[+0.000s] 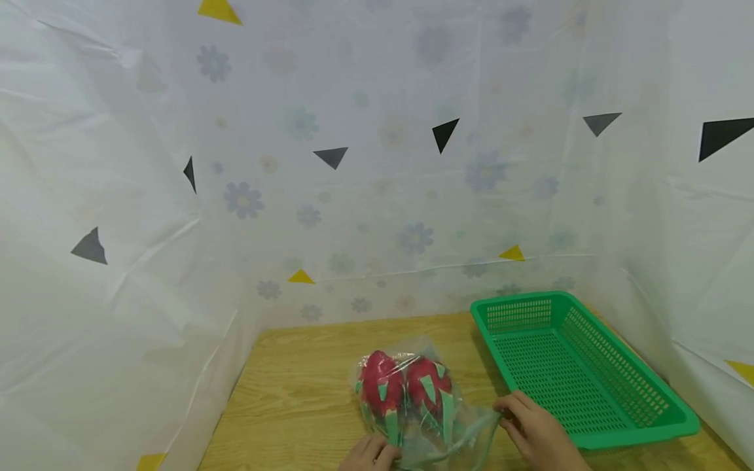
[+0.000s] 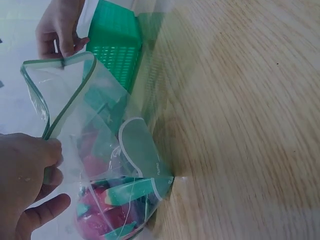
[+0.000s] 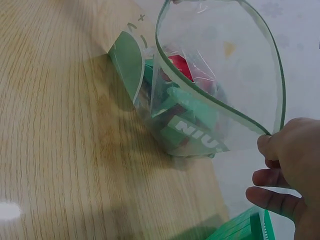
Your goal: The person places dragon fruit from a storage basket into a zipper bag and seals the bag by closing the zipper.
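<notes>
Bag (image 1: 424, 405) near table's (image 1: 294, 392) front edge | my left hand (image 1: 368, 454) and right hand (image 1: 533, 428) each pinch its rim | risk: dragon fruits (image 1: 403, 389) tip out if either pinch slips

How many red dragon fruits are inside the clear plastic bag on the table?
2. Both lie side by side inside the clear plastic bag: the left dragon fruit and the right dragon fruit. The bag's folds could hide another one.
</notes>
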Tool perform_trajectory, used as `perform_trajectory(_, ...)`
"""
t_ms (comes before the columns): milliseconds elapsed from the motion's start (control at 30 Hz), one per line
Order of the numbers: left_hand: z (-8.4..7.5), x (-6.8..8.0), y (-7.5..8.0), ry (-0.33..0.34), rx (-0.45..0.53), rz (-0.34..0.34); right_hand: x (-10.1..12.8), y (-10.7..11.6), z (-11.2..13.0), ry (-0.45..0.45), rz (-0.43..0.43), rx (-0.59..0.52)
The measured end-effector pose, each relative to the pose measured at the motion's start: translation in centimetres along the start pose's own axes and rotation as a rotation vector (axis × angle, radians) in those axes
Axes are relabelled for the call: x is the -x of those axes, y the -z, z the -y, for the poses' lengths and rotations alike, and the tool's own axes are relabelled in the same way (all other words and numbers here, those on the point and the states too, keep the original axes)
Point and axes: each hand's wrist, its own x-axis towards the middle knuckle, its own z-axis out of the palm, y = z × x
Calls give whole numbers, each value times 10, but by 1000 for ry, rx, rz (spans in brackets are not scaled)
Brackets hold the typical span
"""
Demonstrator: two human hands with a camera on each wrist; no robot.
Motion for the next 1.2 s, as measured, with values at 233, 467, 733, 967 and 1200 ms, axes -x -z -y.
perform_trajectory(233, 12, -7, 14, -38, 22, 15, -4, 1, 2, 19, -65, 26)
perform_trajectory(467, 22, -16, 27, -18, -102, -240, -14, 9, 1, 71, -133, 36)
perform_trajectory(733, 29, -20, 42, 48, -74, -246, -22, 15, -1, 65, -123, 77)
perform_trajectory(967, 37, -29, 57, 48, -120, -282, -33, 19, 0, 83, -127, 64)
perform_trajectory(1200, 42, -44, 79, 150, -53, -249, -51, 25, 6, 86, -117, 64)
